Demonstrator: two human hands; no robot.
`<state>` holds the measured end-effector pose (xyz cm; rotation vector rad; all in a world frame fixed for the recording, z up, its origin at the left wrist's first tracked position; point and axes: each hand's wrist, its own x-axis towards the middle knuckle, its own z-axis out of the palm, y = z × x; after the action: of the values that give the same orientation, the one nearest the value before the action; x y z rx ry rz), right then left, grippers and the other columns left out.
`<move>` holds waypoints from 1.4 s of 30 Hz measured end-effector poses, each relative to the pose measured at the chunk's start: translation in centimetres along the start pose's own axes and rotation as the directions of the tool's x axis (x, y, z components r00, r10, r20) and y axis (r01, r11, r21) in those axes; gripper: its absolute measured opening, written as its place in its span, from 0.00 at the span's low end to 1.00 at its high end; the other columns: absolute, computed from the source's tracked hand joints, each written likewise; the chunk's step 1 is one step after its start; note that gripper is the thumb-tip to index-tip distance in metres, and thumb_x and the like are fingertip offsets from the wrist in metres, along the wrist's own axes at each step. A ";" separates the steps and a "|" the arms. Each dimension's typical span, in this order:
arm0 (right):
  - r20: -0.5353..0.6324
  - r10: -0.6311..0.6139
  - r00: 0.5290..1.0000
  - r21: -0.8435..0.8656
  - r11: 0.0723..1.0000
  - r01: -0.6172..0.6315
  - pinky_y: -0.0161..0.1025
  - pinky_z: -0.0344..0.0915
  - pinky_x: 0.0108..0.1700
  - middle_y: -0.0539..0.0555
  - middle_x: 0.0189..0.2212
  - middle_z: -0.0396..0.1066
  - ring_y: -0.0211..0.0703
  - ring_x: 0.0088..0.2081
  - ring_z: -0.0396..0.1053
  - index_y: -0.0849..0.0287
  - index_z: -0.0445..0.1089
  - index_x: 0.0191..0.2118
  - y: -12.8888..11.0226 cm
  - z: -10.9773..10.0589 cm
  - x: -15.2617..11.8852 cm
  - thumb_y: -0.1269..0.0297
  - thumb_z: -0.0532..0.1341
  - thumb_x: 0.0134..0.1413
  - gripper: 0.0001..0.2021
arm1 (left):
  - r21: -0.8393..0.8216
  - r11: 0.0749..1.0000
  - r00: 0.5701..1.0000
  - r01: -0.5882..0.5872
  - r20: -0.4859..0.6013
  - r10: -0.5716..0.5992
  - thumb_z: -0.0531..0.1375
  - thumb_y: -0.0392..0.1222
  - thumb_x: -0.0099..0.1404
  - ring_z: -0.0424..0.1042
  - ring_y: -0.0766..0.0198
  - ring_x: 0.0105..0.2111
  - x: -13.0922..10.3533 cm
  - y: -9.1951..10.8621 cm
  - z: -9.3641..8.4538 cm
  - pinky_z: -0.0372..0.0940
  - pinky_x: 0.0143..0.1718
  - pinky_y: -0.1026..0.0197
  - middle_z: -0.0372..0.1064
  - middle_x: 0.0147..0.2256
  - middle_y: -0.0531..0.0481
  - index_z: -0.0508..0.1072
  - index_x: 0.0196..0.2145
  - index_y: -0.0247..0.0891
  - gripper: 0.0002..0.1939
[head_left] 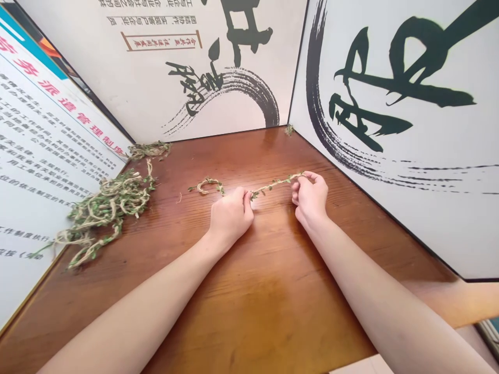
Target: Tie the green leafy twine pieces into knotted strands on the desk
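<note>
A thin twine garland with small green leaves (275,185) stretches between my two hands above the wooden table. My left hand (233,212) is closed on it, thumb pressed against the curled fingers. The garland's loose tail (206,183) curls on the table beyond that hand. My right hand (311,196) pinches the other end of the garland between thumb and fingers. To the left lies a tangled heap of the same leafy twine (113,202).
The brown wooden table (249,311) is bordered by printed panels at the left, back and right (390,130). A smaller twine bundle (150,150) lies at the back left, and a small leafy piece (289,129) sits in the back corner. Something pale (362,365) shows at the front edge.
</note>
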<state>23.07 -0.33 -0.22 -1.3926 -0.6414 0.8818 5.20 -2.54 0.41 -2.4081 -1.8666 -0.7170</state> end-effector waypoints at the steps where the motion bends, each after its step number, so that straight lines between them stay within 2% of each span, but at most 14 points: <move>1: 0.002 0.050 0.999 0.069 0.996 -0.050 0.35 0.52 0.21 0.53 0.34 0.66 0.38 0.23 0.62 0.55 0.49 0.53 -0.1 0.0 0.0 0.68 0.51 0.49 0.23 | -0.020 1.000 1.000 0.015 -0.002 -0.015 0.49 0.44 0.72 0.71 0.57 0.30 0.1 0.0 0.0 0.55 0.30 0.58 0.74 0.31 0.45 0.72 0.35 0.35 0.15; 3: -0.012 0.052 0.999 0.104 0.993 -0.050 0.35 0.58 0.23 0.56 0.42 0.66 0.40 0.29 0.68 0.52 0.46 0.55 -0.2 0.2 -0.3 0.71 0.53 0.44 0.30 | -0.088 0.995 0.999 0.046 -0.003 -0.047 0.50 0.44 0.71 0.70 0.59 0.29 0.2 -0.1 0.0 0.56 0.32 0.58 0.73 0.31 0.45 0.72 0.35 0.35 0.15; 5: -0.074 -0.128 0.989 -0.047 0.991 0.125 0.40 0.66 0.30 0.59 0.46 0.61 0.43 0.37 0.69 0.53 0.47 0.55 0.1 0.4 -0.7 0.71 0.53 0.43 0.30 | -0.172 0.982 0.996 0.083 -0.003 -0.085 0.52 0.45 0.70 0.69 0.60 0.29 0.4 -0.2 -0.1 0.57 0.33 0.59 0.73 0.30 0.46 0.72 0.33 0.35 0.14; 8: -0.161 -0.468 0.869 -0.358 0.848 0.390 0.49 0.67 0.46 0.63 0.49 0.56 0.49 0.49 0.64 0.55 0.52 0.53 0.4 0.6 -1.7 0.72 0.53 0.44 0.26 | -0.273 0.953 0.990 0.133 -0.007 -0.140 0.53 0.45 0.69 0.67 0.62 0.28 0.6 -0.4 -0.2 0.56 0.33 0.59 0.71 0.27 0.48 0.71 0.28 0.35 0.15; 10: -0.148 -0.580 0.801 -0.468 0.754 0.460 0.56 0.62 0.53 0.65 0.52 0.54 0.54 0.55 0.60 0.55 0.55 0.52 0.3 0.7 -2.5 0.73 0.53 0.43 0.26 | -0.312 0.938 0.987 0.151 -0.009 -0.162 0.53 0.44 0.68 0.65 0.63 0.27 0.8 -0.4 -0.2 0.55 0.32 0.59 0.69 0.25 0.49 0.69 0.26 0.36 0.15; 15: -0.083 -0.645 0.760 -0.544 0.668 0.508 0.65 0.55 0.57 0.64 0.62 0.46 0.60 0.62 0.54 0.52 0.58 0.58 -0.7 0.5 -3.9 0.75 0.52 0.44 0.31 | -0.357 0.914 0.979 0.192 0.004 -0.204 0.54 0.43 0.68 0.63 0.64 0.27 1.0 -0.4 -0.3 0.53 0.32 0.59 0.66 0.24 0.51 0.67 0.23 0.36 0.16; 20: -0.005 -0.731 0.682 -0.551 0.572 0.608 0.69 0.49 0.60 0.61 0.68 0.36 0.63 0.71 0.38 0.48 0.54 0.65 -1.8 0.3 -4.6 0.79 0.48 0.44 0.39 | -0.392 0.887 0.967 0.242 0.025 -0.253 0.54 0.41 0.66 0.61 0.66 0.25 1.2 -0.3 -0.5 0.52 0.30 0.60 0.62 0.21 0.52 0.63 0.20 0.35 0.17; 23: 0.026 -0.785 0.619 -0.457 0.541 0.706 0.63 0.52 0.61 0.63 0.67 0.45 0.59 0.70 0.43 0.53 0.59 0.63 -2.0 0.3 -5.0 0.79 0.48 0.46 0.36 | -0.398 0.884 0.965 0.246 0.019 -0.260 0.53 0.40 0.65 0.59 0.66 0.25 1.3 -0.2 -0.6 0.51 0.30 0.61 0.60 0.20 0.52 0.61 0.19 0.35 0.17; 26: 0.199 -0.758 0.621 -0.209 0.586 0.783 0.49 0.66 0.54 0.62 0.51 0.68 0.49 0.54 0.68 0.59 0.68 0.52 -1.6 0.3 -5.2 0.77 0.51 0.51 0.23 | -0.404 0.880 0.965 0.249 0.030 -0.259 0.53 0.40 0.65 0.59 0.66 0.25 1.3 -0.1 -0.7 0.51 0.29 0.61 0.61 0.21 0.52 0.62 0.19 0.35 0.17; 29: 0.485 -0.589 0.646 -0.030 0.727 0.686 0.39 0.69 0.40 0.54 0.33 0.75 0.40 0.34 0.73 0.60 0.72 0.38 -0.8 0.6 -5.3 0.73 0.54 0.54 0.11 | -0.412 0.876 0.965 0.252 0.034 -0.261 0.53 0.41 0.66 0.59 0.67 0.25 1.3 -0.2 -0.6 0.51 0.29 0.61 0.61 0.21 0.53 0.64 0.20 0.35 0.16; 32: 0.619 -0.402 0.674 -0.075 0.825 0.561 0.37 0.69 0.33 0.52 0.32 0.76 0.38 0.29 0.72 0.60 0.75 0.35 0.1 1.3 -5.1 0.69 0.56 0.56 0.10 | -0.422 0.871 0.964 0.251 0.030 -0.264 0.53 0.40 0.65 0.58 0.67 0.24 1.3 -0.3 -0.6 0.51 0.28 0.62 0.62 0.21 0.53 0.65 0.21 0.35 0.15; 37: 0.561 -0.079 0.824 -0.136 0.973 0.185 0.36 0.70 0.25 0.56 0.37 0.76 0.41 0.29 0.74 0.62 0.76 0.44 0.7 2.2 -4.8 0.60 0.60 0.58 0.14 | -0.498 0.849 0.983 0.178 0.044 -0.180 0.53 0.43 0.67 0.59 0.68 0.24 1.1 -0.4 -0.4 0.52 0.28 0.62 0.63 0.21 0.53 0.65 0.22 0.34 0.16; 39: 0.526 -0.002 0.850 -0.054 0.998 0.036 0.37 0.73 0.29 0.57 0.42 0.76 0.41 0.33 0.74 0.64 0.75 0.48 0.4 2.4 -4.7 0.61 0.63 0.55 0.17 | -0.514 0.851 0.994 0.109 0.052 -0.096 0.53 0.45 0.67 0.59 0.68 0.23 1.0 -0.4 -0.3 0.53 0.28 0.62 0.63 0.21 0.53 0.65 0.23 0.34 0.17; 42: 0.516 0.005 0.856 0.081 0.995 -0.055 0.36 0.75 0.34 0.57 0.43 0.76 0.40 0.35 0.74 0.65 0.77 0.43 0.1 2.4 -4.5 0.63 0.67 0.51 0.14 | -0.520 0.854 0.998 0.000 0.049 0.029 0.52 0.46 0.69 0.61 0.68 0.24 0.7 -0.4 -0.3 0.55 0.29 0.62 0.67 0.23 0.52 0.68 0.25 0.34 0.17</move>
<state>18.66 -2.77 0.47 -1.0807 -0.9728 1.3141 4.92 -1.82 0.82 -2.7594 -1.8566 -1.3203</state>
